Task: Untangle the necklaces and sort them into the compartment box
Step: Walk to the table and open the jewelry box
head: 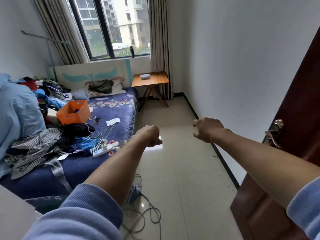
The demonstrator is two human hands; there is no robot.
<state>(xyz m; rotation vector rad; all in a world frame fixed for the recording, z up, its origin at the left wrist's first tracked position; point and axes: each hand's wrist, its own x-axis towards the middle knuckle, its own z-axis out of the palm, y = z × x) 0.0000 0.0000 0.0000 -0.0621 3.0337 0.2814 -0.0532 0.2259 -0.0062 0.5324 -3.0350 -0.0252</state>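
Observation:
A small white box (145, 76) sits on a wooden folding table (156, 80) below the window at the far end of the room; whether it has compartments I cannot tell. No necklaces show. Both my arms stretch forward over the tiled floor. My left hand (150, 135) hangs with its fingers curled down and holds nothing. My right hand (207, 129) does the same a little further right, also holding nothing. Both hands are far from the table.
A bed (110, 122) with a blue floral cover fills the left side, piled with clothes, an orange bin (73, 112), a phone, cables and a power strip (102, 150). Cables (143, 217) lie on the floor near me. A dark wooden door (285, 170) stands at the right.

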